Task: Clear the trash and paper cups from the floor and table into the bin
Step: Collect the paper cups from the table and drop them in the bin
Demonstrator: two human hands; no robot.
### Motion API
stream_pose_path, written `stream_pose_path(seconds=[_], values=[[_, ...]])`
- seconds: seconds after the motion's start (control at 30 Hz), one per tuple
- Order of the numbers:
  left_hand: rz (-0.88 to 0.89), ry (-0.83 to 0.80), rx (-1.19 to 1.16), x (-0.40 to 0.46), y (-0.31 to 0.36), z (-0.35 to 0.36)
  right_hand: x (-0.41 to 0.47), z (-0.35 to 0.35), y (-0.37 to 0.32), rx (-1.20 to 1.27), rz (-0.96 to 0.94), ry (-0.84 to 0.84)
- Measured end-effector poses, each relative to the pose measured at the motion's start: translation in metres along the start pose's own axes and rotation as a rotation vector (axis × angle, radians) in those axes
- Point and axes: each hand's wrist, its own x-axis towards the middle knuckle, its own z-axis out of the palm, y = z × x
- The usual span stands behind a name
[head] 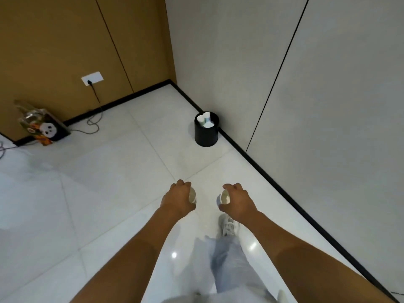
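- Both hands grasp paper cups: the left hand [178,199] curls round a cup [192,195] whose rim shows between thumb and fingers; the right hand [237,201] grips a second cup [224,197], its open mouth turned toward the camera.
- Hands are held apart, side by side, above the white tiled floor [109,182], both arms stretched forward.
- Black bin [206,133] stands on the floor ahead of the hands, just beside the black skirting [273,178] of the pale wall [328,95] on the right, near the room's corner; several paper cups [204,120] already lie inside it.
- Open floor lies between the hands and the bin, with nothing standing in the way.
- No legible writing on cups or bin.
- Printed bag [44,125] bearing a panda figure rests against the brown wall [54,40] at left, well apart from the bin; any lettering on it is too blurred to read.
- Wall socket [92,78] with a plugged cable [94,121] looping across the floor near the bag.
- Person's light trousers [227,265] and a pale shoe [228,226] appear below the right hand.
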Motion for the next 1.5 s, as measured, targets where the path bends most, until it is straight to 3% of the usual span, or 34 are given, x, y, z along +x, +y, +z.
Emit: stream_pose_path(seconds=[0.43,0.67,1.1,1.5], values=[[-0.079,-0.007,-0.182,0.288,0.058,-0.102,0.29,-0.164,-0.003,-0.085,-0.006,-0.025],[-0.123,-0.046,-0.173,0.417,0.025,-0.15,0.428,-0.191,-0.041,-0.115,-0.016,-0.099],[-0.099,-0.084,-0.161,0.628,0.001,-0.253,0.631,-0.269,-0.104,-0.1,0.042,-0.072],[-0.369,-0.037,-0.344,0.768,0.024,-0.261,0.806,-0.328,-0.093,-0.277,-0.058,-0.295]])
